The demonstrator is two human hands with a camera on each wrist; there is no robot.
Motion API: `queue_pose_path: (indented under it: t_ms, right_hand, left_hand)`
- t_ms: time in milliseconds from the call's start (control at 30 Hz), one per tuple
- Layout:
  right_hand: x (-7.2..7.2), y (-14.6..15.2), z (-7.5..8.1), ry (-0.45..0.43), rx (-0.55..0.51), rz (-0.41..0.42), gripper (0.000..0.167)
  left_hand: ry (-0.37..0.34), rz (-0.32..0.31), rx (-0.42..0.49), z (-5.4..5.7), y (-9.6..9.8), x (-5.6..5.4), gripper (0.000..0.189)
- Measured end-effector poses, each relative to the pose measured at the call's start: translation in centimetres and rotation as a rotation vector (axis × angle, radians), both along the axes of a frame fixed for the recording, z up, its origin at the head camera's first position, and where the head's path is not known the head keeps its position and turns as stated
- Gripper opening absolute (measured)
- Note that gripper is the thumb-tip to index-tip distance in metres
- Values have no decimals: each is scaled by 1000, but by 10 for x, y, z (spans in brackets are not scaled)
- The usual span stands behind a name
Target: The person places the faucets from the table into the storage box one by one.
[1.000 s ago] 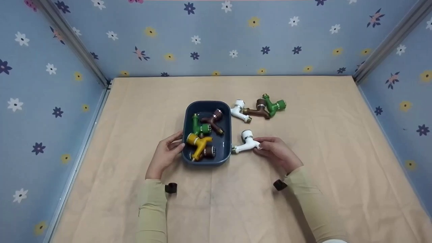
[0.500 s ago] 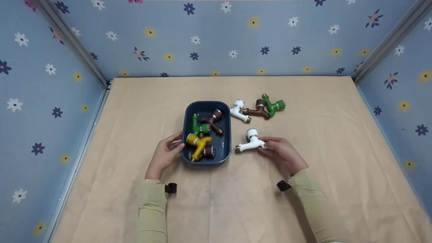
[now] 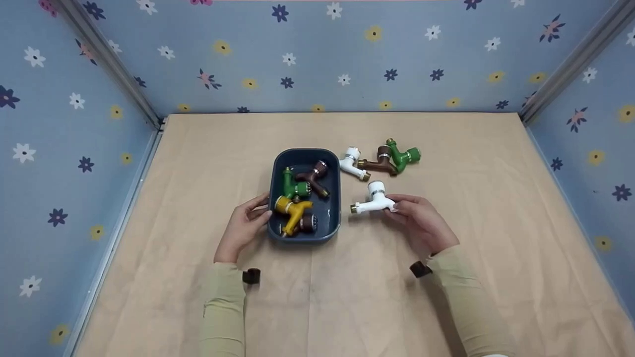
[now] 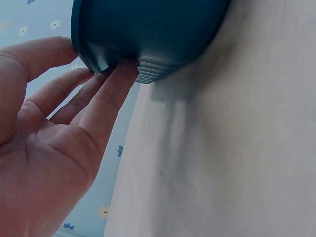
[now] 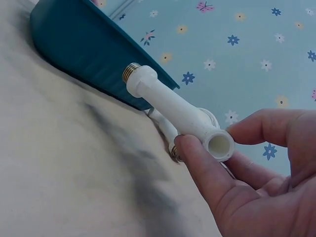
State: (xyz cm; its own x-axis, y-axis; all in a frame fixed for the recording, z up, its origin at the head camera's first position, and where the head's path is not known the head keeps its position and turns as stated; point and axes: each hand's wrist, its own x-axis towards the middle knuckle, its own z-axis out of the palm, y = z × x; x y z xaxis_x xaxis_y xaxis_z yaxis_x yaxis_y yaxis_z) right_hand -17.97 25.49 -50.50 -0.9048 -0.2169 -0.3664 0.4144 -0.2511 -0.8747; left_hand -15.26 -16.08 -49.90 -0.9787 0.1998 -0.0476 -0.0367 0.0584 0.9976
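My right hand (image 3: 424,220) pinches a white tap (image 3: 377,199) by its spout, thumb on one side and fingers on the other. Its brass-threaded end points left toward a dark blue plastic tub (image 3: 330,233), and a gap separates the two. In the right wrist view, the spout's hollow mouth faces the camera from the white tap (image 5: 173,111). My left hand (image 3: 243,228) holds the tub's left side, thumb at the rim and fingers against the outer wall (image 4: 148,29). Inside lie a yellow tap (image 3: 296,213), a green tap (image 3: 292,186), a brown tap (image 3: 315,177) and another brown one partly hidden under the yellow.
Right of the tub's far end lie another white tap (image 3: 353,163), a brown tap (image 3: 381,161) and a green tap (image 3: 403,156), close together. A beige cloth (image 3: 198,163) covers the table. Flowered blue panels (image 3: 317,59) stand at the back and both sides.
The white tap in my right hand has moved right, away from the tub, and then slightly toward the back. My left hand and the tub have stayed in place.
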Motion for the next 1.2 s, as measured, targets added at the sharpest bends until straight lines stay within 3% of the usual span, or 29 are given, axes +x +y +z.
queue_pose_path:
  t_ms: [167, 467, 667, 933, 1200]
  right_hand:
    - [0, -1, 4, -4, -48, 3, 37]
    - [-10, -11, 17, 10, -37, -5, 38]
    - [-17, -23, 26, -8, -81, -19, 41]
    - [-21, -36, 33, -3, -88, 4, 42]
    - [-23, -48, 34, 15, -107, 15, 40]
  left_hand:
    - [-3, -4, -4, -2, 0, -1, 50]
    - [-25, 26, 29, -27, -4, -10, 51]
    - [-59, 27, 41, -25, -4, -10, 51]
    - [-58, 9, 6, -2, 0, -3, 51]
    - [-16, 21, -1, -24, -4, -8, 51]
